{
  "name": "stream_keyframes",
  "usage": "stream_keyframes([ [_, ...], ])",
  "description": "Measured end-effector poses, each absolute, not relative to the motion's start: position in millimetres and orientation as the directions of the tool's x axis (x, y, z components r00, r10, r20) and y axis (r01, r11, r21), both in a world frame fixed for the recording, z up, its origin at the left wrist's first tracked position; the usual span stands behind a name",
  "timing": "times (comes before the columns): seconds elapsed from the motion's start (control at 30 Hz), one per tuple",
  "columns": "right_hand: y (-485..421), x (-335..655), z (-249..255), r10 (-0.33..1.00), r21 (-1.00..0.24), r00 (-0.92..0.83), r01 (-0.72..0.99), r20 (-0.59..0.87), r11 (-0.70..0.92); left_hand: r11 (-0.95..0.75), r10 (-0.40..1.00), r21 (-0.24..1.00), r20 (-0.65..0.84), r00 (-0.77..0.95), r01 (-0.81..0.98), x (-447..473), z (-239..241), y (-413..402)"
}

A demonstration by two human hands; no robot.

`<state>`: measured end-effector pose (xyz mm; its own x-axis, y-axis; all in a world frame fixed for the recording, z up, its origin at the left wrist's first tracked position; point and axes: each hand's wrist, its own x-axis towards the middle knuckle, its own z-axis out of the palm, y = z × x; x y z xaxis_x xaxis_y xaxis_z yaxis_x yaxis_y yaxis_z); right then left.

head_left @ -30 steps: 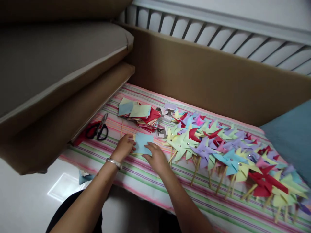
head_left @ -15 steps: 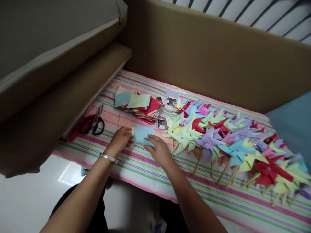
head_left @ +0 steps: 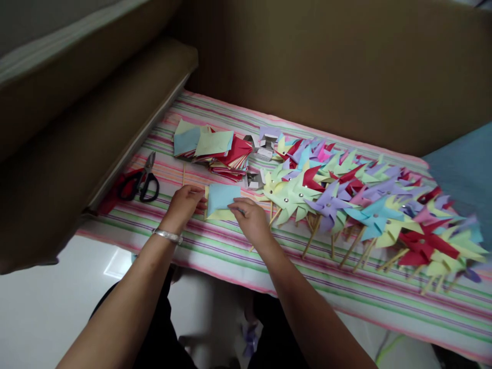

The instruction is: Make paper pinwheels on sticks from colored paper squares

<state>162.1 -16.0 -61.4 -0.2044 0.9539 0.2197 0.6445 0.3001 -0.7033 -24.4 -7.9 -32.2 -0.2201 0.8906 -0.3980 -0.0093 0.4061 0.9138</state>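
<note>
A light blue paper square (head_left: 224, 195) lies on the striped cloth, with pale yellow paper (head_left: 220, 214) showing below and to the left of it. My left hand (head_left: 185, 204), a silver bracelet at its wrist, rests at the papers' left edge with fingers stretched toward them. At the lower right corner of the blue paper, my right hand (head_left: 250, 216) has thumb and fingers pinched together on it. Above both hands sits a stack of coloured paper squares (head_left: 213, 143). A thin wooden stick (head_left: 183, 174) lies behind my left hand.
Black-handled scissors (head_left: 140, 182) lie at the left on something red. Small open boxes (head_left: 265, 146) stand beside the stack. Many finished paper pinwheels (head_left: 330, 205) on sticks cover the right side. A brown cushioned panel (head_left: 330, 66) rises behind the striped cloth (head_left: 246, 266).
My right fingers have closed at the blue paper's corner, and more yellow paper shows beneath it. My left hand stays by the left edge. The camera view has shifted.
</note>
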Motion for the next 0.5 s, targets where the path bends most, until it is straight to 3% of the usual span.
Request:
stream_keyframes([
  [0.1, -16.4, 163.5, -52.3, 0.947, -0.778, -0.055, 0.557, 0.315, 0.291, 0.396, 0.895, 0.918, -0.392, -0.213, -0.025, -29.5, -27.4, -8.4],
  [0.27, -20.3, 166.9, -33.8, 0.946, -0.920, 0.075, 0.270, 0.315, 0.284, 0.507, 0.856, 0.848, -0.517, -0.026, -0.153, -39.2, -19.9, -12.5],
  [0.37, -23.2, 167.0, -29.5, 0.927, -0.923, 0.106, 0.189, 0.360, 0.336, 0.605, 0.796, 0.746, -0.575, 0.189, -0.279, -37.4, -18.7, -15.0],
  [0.5, -27.6, 163.7, -27.5, 0.897, -0.896, 0.116, 0.190, 0.426, 0.401, 0.651, 0.759, 0.638, -0.536, 0.368, -0.412, -23.8, -19.3, -19.0],
])
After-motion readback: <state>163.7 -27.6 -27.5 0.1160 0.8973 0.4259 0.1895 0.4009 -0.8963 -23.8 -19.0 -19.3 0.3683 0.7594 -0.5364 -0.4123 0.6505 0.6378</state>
